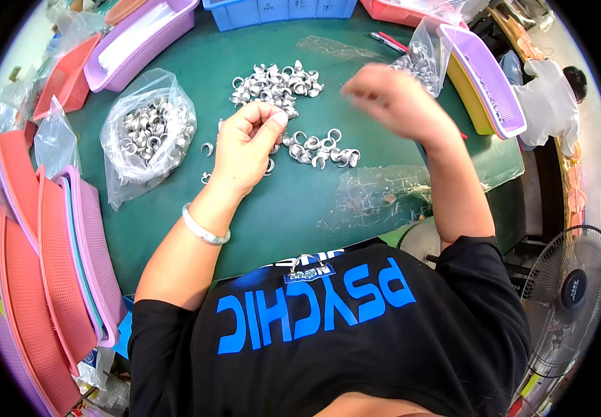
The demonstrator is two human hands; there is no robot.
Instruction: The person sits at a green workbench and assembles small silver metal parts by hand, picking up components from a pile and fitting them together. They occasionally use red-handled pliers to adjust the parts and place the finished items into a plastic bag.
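My left hand point(245, 146), with a pale bangle on its wrist, is over the middle of the green table. Its thumb and fingers are pinched together, and whatever they hold is hidden. Just beyond it lies a pile of silver metal rings point(272, 83). A smaller group of rings point(322, 149) is spread to its right, and a few loose ones point(207, 149) lie to its left. My right hand point(398, 103) is raised over the table's right side, near a clear bag of small silver pieces point(422, 62). Motion smears its fingers.
An open plastic bag of rings point(151, 132) stands at left. Stacked pink and purple baskets point(57, 264) line the left side. A blue crate point(279, 12) is at the far edge, a purple basket point(484, 83) at right. Pens point(388, 42) lie far right; a fan point(571, 288) stands lower right.
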